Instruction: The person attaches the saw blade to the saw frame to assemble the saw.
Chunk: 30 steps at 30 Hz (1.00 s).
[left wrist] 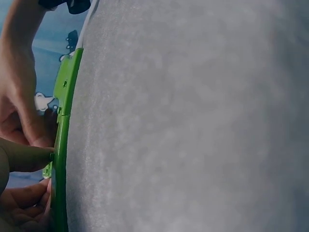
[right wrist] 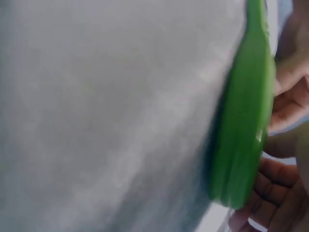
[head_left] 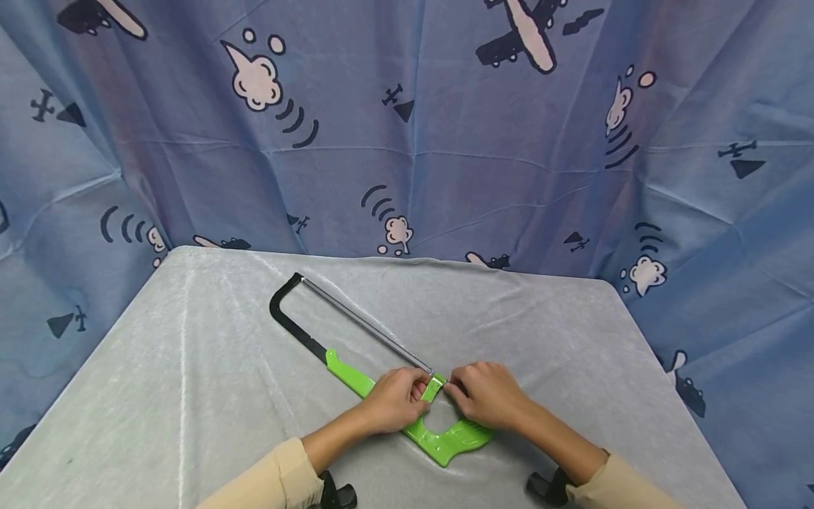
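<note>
A hacksaw [head_left: 346,375] with a bright green handle and black front frame lies diagonally on the table, its thin grey blade [head_left: 362,322] toward the far side. My left hand [head_left: 392,401] grips the green upright bracket at the blade's near end between thumb and fingers. From the other side, my right hand [head_left: 490,394] pinches at that bracket's outer end, above the handle grip; the small part between its fingertips is hidden. In the left wrist view the green frame [left wrist: 67,92] stands edge-on beside both hands. The right wrist view shows the handle grip [right wrist: 241,130] close up.
The table [head_left: 210,396] is covered in pale grey plush cloth. Behind it hangs a blue curtain [head_left: 356,177] printed with planes and clouds. Dark wrist-worn devices [head_left: 340,493] sit at both beige sleeve cuffs.
</note>
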Each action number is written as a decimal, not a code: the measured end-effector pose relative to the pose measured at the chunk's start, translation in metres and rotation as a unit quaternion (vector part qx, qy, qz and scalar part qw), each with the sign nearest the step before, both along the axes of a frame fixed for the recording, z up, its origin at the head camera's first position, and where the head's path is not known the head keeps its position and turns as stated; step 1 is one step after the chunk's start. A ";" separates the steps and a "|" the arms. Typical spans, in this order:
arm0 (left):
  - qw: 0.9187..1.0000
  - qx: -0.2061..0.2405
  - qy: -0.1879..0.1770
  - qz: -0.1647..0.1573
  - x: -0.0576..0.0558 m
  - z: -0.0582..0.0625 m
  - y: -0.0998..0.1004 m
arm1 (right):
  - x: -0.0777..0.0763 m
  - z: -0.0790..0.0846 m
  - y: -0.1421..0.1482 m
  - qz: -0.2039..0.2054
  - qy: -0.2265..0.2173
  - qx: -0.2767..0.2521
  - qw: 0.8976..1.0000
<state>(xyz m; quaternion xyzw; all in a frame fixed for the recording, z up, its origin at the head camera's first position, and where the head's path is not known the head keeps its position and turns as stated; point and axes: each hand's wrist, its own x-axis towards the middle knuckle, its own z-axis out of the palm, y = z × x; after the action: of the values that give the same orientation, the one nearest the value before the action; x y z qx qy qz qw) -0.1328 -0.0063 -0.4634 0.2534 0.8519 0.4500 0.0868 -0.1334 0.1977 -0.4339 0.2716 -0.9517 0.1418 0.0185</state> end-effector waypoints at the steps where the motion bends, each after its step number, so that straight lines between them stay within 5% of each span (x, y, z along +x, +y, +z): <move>1: 1.000 -0.001 0.002 0.000 0.000 0.000 0.000 | 0.000 0.000 0.000 -0.001 -0.004 -0.003 1.000; 11: 1.000 -0.004 0.004 0.002 0.000 -0.001 0.000 | -0.001 0.002 0.001 0.005 -0.054 -0.019 0.998; 30: 1.000 0.011 0.001 0.004 0.001 -0.001 0.000 | -0.003 0.003 0.005 0.041 -0.072 -0.007 0.997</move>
<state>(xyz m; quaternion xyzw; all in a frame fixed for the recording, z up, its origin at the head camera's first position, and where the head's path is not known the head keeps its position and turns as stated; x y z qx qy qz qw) -0.1319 -0.0064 -0.4647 0.2518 0.8482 0.4589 0.0813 -0.1360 0.2027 -0.4304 0.2998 -0.9374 0.1685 -0.0540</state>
